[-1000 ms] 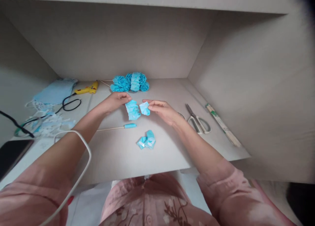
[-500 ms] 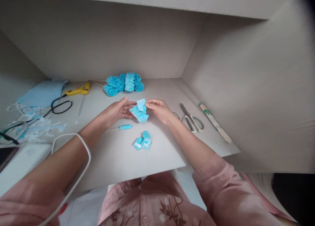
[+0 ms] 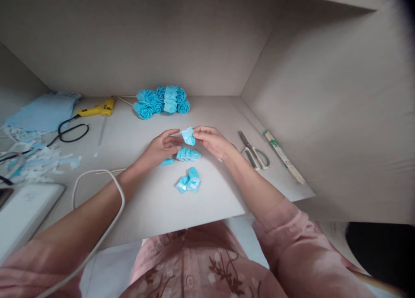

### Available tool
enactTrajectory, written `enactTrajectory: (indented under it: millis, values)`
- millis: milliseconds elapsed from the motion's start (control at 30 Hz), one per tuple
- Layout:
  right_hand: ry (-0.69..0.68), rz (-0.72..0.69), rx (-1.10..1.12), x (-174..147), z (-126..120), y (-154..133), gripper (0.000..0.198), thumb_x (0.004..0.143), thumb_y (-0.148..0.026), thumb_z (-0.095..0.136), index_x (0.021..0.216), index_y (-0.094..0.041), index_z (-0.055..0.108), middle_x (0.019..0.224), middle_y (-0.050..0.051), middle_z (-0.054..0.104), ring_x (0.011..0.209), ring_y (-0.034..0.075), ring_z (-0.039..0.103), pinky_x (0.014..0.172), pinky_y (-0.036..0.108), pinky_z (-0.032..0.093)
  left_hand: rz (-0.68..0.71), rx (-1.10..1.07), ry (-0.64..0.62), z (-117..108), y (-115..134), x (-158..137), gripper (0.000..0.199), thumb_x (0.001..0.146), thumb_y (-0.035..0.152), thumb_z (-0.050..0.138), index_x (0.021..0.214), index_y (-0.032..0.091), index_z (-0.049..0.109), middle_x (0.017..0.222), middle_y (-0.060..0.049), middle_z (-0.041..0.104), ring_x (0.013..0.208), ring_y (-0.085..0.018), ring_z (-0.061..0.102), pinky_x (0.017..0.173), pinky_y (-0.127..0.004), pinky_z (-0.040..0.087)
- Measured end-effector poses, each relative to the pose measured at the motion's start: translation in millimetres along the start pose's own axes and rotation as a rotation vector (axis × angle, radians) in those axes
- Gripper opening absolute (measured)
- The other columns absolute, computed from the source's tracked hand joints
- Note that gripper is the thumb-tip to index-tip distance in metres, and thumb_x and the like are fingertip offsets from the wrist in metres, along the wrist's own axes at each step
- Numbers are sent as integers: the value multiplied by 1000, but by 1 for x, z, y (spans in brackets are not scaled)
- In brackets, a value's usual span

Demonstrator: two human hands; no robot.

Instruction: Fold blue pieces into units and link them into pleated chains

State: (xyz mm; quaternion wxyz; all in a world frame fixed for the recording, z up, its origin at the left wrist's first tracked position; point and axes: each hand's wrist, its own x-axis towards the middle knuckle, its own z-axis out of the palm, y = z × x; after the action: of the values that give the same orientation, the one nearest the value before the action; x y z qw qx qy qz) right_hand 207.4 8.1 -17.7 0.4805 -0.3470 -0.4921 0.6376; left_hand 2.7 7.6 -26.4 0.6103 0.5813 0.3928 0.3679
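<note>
Between thumb and fingers my right hand (image 3: 210, 140) pinches a small folded light-blue piece (image 3: 188, 136), which looks like thin mask fabric. My left hand (image 3: 164, 145) is just left of it, fingers apart, holding nothing I can see. Below the held piece lies a row of pleated light-blue pieces (image 3: 189, 155) on the tabletop. Nearer to me sit more folded blue pieces (image 3: 189, 181). A stick with a blue tip (image 3: 167, 161) lies partly hidden under my left hand and wrist.
Blue fabric roses (image 3: 160, 102) lie at the back. On the left are a yellow glue gun (image 3: 97, 108), a stack of blue masks (image 3: 42, 112), scraps (image 3: 48, 161) and a white box (image 3: 35, 207). Scissors (image 3: 253, 153) and a bundle of sticks (image 3: 283, 156) lie right. A white cable (image 3: 121, 203) crosses my left forearm.
The blue strip that was up between my hands now lies on the table as a pleated row. My right hand still holds a small blue piece. The view has shifted slightly.
</note>
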Motion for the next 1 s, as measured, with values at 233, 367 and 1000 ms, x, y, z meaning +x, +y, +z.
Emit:
enactTrajectory:
  millis: [233, 367, 1000]
  values:
    - [-133, -1, -283, -3, -6, -5, 12, 72, -29, 75, 75, -17, 72, 113, 6, 69, 103, 17, 62, 91, 29, 44, 153, 51, 87, 10, -9, 4, 66, 67, 16, 67, 130, 17, 49, 99, -5, 60, 78, -12, 60, 60, -20, 47]
    - [-231, 72, -320, -4, -4, -4, 16, 71, -30, 76, 78, -16, 73, 98, 5, 72, 87, 14, 63, 80, 27, 47, 258, 55, 104, 10, -3, -1, 66, 69, 16, 68, 133, 20, 50, 101, -4, 60, 76, -10, 60, 64, -20, 48]
    - [264, -127, -10, 0, 15, 6, 25, 62, -38, 81, 80, -21, 72, 78, -1, 70, 73, 12, 61, 74, 27, 49, -154, -201, -97, 14, 7, -17, 37, 78, 46, 72, 94, 12, 69, 91, -10, 70, 77, -18, 67, 68, -30, 53]
